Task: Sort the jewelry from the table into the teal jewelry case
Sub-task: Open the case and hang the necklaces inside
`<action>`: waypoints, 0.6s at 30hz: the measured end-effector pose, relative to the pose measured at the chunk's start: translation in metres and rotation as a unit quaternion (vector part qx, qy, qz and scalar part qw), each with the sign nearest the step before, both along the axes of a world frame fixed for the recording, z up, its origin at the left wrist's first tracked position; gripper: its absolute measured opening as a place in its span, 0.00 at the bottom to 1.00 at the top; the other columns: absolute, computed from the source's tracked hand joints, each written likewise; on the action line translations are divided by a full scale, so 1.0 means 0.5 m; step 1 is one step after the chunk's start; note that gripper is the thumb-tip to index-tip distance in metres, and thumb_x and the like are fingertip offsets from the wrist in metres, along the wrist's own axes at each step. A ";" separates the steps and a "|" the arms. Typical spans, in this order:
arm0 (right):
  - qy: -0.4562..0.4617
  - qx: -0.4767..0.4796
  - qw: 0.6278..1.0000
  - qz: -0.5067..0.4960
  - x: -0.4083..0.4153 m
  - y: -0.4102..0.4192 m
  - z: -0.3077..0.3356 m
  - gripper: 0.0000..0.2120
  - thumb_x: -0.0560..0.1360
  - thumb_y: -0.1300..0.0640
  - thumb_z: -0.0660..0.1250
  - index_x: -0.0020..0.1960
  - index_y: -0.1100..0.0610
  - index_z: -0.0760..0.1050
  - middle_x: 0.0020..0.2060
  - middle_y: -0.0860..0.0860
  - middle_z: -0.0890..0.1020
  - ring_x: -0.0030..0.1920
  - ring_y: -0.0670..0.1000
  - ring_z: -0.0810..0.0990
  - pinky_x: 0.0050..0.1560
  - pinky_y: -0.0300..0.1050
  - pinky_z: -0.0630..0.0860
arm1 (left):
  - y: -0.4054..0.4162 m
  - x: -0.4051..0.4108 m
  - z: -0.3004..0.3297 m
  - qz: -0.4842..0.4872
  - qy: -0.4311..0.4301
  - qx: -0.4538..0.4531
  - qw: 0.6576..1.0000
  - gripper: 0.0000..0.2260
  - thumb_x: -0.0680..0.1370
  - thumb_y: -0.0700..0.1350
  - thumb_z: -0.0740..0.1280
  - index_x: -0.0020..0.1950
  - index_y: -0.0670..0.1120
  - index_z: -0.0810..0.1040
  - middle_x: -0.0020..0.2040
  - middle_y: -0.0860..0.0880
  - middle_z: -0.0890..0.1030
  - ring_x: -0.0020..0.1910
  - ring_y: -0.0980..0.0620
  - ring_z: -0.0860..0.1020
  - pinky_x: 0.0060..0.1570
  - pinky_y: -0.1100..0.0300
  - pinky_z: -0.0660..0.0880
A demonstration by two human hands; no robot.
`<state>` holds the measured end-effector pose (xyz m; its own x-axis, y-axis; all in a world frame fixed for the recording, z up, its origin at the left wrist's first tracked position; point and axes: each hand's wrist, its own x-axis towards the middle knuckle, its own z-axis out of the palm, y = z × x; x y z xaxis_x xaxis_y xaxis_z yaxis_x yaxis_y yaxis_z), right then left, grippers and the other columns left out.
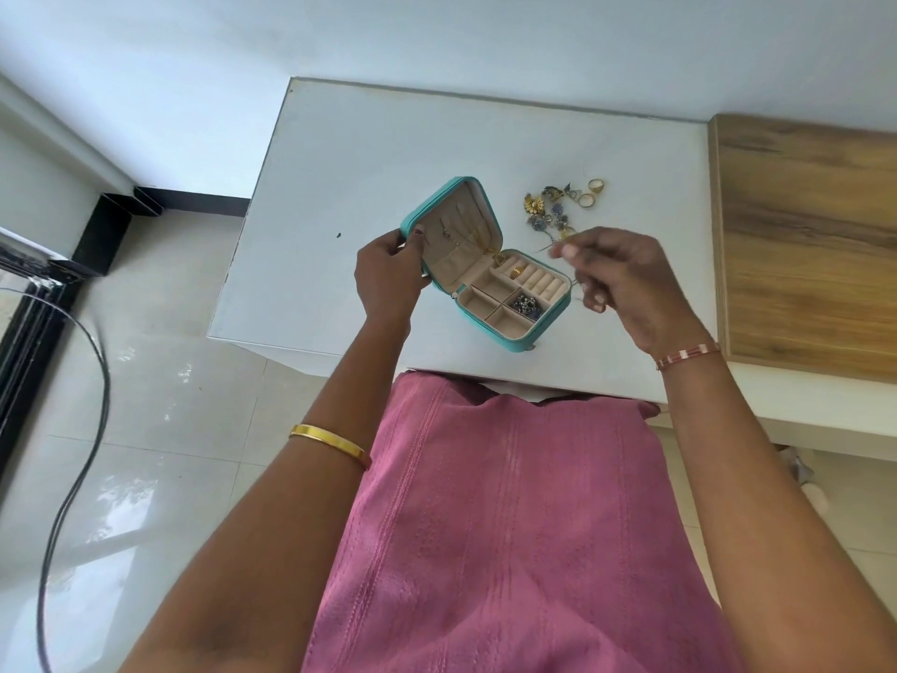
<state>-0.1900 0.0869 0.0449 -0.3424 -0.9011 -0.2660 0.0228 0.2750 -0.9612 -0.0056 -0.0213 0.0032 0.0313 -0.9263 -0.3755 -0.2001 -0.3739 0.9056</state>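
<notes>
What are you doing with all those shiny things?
A person is sorting jewelry into a teal jewelry case that lies open on the white table. The left hand holds the lid up, and the right hand pinches a thin chain beside the case. A gold ring and some dark blue pieces are already inside. More rings and earrings lie on the table.

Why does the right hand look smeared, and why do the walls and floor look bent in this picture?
In the head view, the right hand is motion-blurred at its fingertips, so the thin piece it pinches is hard to make out; the left hand on the teal jewelry case is sharper. The wide-angle lens bends the white table edges, and daylight glares off the glossy floor tiles.
</notes>
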 end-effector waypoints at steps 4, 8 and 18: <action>0.192 0.064 0.973 0.106 0.033 -0.029 0.008 0.05 0.74 0.62 0.66 0.47 0.60 0.81 0.26 0.45 0.74 0.23 0.37 0.70 0.27 0.26 0.66 | 0.005 -0.007 0.001 -0.027 -0.003 -0.007 1.000 0.06 0.79 0.45 0.64 0.49 0.47 0.80 0.41 0.49 0.81 0.37 0.49 0.80 0.47 0.51 0.81; 0.237 0.086 0.958 0.137 0.042 -0.050 0.008 0.05 0.75 0.62 0.65 0.49 0.57 0.79 0.27 0.44 0.72 0.22 0.34 0.70 0.27 0.23 0.64 | 0.011 -0.012 0.003 -0.053 -0.003 -0.015 0.998 0.06 0.79 0.45 0.64 0.49 0.46 0.80 0.42 0.47 0.82 0.37 0.49 0.80 0.47 0.51 0.81; 0.308 0.039 0.941 0.139 0.061 -0.085 -0.015 0.03 0.75 0.60 0.65 0.42 0.54 0.76 0.32 0.50 0.79 0.30 0.42 0.74 0.38 0.41 0.73 | 0.021 -0.036 0.010 -0.128 -0.018 -0.031 0.991 0.05 0.78 0.46 0.65 0.48 0.47 0.80 0.38 0.47 0.81 0.33 0.51 0.79 0.46 0.49 0.81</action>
<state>-0.1597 0.0445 0.0375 -0.2077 -0.9644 -0.1639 -0.6142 0.2590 -0.7454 -0.0236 -0.0107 0.0080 -0.1949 -0.9267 -0.3212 -0.3130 -0.2516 0.9158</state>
